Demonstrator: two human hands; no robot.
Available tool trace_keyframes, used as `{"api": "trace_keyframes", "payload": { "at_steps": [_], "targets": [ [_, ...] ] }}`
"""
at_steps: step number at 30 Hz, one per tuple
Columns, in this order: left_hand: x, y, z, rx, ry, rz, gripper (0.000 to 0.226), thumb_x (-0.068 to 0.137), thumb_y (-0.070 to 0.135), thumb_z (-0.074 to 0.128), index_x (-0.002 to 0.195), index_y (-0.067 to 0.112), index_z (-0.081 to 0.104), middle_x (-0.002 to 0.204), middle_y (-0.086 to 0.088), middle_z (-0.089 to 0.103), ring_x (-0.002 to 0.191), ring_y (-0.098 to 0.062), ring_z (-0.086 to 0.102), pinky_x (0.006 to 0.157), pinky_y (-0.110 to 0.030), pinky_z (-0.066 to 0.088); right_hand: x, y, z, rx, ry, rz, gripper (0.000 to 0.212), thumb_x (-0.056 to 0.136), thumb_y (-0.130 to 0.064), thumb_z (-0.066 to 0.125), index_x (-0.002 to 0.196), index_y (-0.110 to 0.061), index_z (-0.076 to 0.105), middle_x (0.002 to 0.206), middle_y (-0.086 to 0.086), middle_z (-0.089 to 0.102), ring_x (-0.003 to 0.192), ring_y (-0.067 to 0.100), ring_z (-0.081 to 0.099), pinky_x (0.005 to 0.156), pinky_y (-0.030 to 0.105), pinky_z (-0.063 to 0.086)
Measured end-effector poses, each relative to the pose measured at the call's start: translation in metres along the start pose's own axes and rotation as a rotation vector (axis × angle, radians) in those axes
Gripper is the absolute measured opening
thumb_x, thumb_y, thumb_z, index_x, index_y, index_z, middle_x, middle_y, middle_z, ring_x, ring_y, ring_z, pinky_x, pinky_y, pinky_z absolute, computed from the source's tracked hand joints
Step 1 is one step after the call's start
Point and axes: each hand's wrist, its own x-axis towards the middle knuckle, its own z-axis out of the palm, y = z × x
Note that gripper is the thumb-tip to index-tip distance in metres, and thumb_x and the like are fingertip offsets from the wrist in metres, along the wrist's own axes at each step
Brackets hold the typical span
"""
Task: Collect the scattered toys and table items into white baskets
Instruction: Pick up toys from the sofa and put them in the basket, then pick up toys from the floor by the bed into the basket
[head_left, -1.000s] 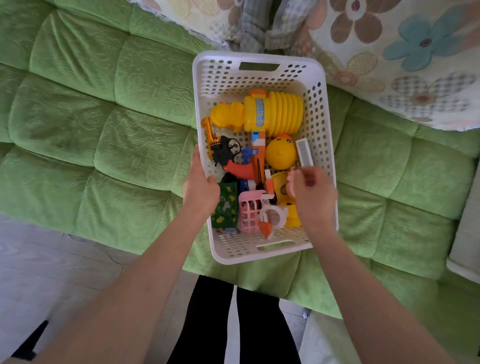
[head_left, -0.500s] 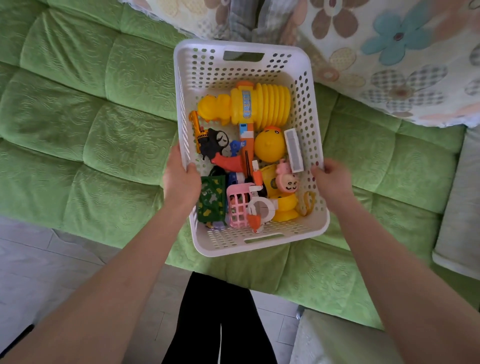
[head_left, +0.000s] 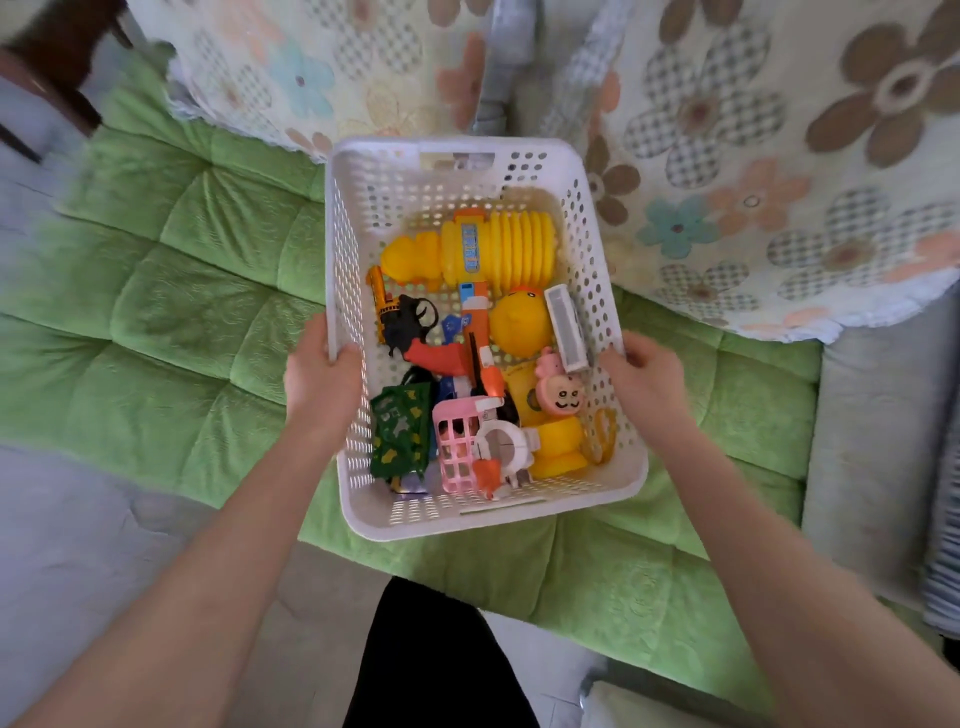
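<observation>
My white, hole-dotted basket (head_left: 415, 525) is packed with toys: a yellow hammer (head_left: 498, 244) at the far end, a pink-faced doll (head_left: 563, 395) near the right wall.

Toys (head_left: 498, 249) in basket (head_left: 493, 526), left hand (head_left: 322, 382) on left rim, right hand (head_left: 649, 382) on right, blanket (head_left: 753, 156) behind

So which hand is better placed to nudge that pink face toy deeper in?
Probably the right hand: it grips the basket rim just beside the pink toy, while the left hand holds the opposite rim.
</observation>
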Motion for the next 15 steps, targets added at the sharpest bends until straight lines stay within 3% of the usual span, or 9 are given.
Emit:
{"api": "trace_keyframes", "payload": {
  "at_steps": [2, 6, 9, 12, 15],
  "targets": [
    [-0.007, 0.012, -0.019, -0.038, 0.013, -0.013, 0.03, 0.089, 0.007, 0.043, 0.115, 0.019, 0.051, 0.079, -0.001, 0.053, 0.062, -0.018, 0.047, 0.06, -0.033, 0.046, -0.014, -0.022, -0.005, 0.068, -0.031, -0.008, 0.018, 0.091, -0.012, 0.047, 0.096, -0.012, 0.064, 0.098, 0.017, 0.066, 0.092, 0.033, 0.062, 0.086, 0.05, 0.05],
    [-0.018, 0.027, -0.055, -0.075, 0.064, 0.005, 0.038, 0.089, 0.007, 0.045, 0.125, 0.02, 0.049, 0.086, -0.001, 0.058, 0.064, -0.016, 0.049, 0.065, -0.031, 0.047, -0.035, -0.057, -0.006, 0.154, -0.12, -0.028, 0.021, 0.09, -0.009, 0.046, 0.094, -0.015, 0.066, 0.099, 0.019, 0.066, 0.081, 0.025, 0.059, 0.08, 0.04, 0.051],
    [-0.022, 0.03, -0.087, -0.112, 0.129, -0.023, 0.041, 0.089, 0.007, 0.046, 0.127, 0.021, 0.05, 0.079, 0.004, 0.056, 0.058, -0.014, 0.047, 0.057, -0.03, 0.045, -0.052, -0.084, 0.003, 0.154, -0.165, -0.036, 0.018, 0.09, -0.009, 0.046, 0.093, -0.009, 0.065, 0.099, 0.021, 0.065, 0.087, 0.036, 0.062, 0.084, 0.045, 0.052],
    [-0.021, 0.023, -0.122, -0.137, 0.171, -0.065, 0.04, 0.088, 0.008, 0.046, 0.126, 0.02, 0.05, 0.074, 0.007, 0.053, 0.059, -0.015, 0.046, 0.053, -0.029, 0.043, -0.068, -0.111, 0.022, 0.158, -0.199, -0.053, 0.021, 0.091, -0.007, 0.046, 0.089, -0.015, 0.065, 0.097, 0.014, 0.068, 0.095, 0.032, 0.064, 0.087, 0.05, 0.051],
    [-0.018, 0.012, -0.159, -0.141, 0.212, -0.084, 0.038, 0.088, 0.007, 0.047, 0.123, 0.021, 0.052, 0.074, 0.007, 0.053, 0.058, -0.013, 0.047, 0.05, -0.027, 0.043, -0.084, -0.135, 0.047, 0.169, -0.221, -0.081, 0.019, 0.09, -0.004, 0.045, 0.092, -0.005, 0.064, 0.097, 0.016, 0.068, 0.089, 0.031, 0.065, 0.079, 0.042, 0.055]
  ]
}}
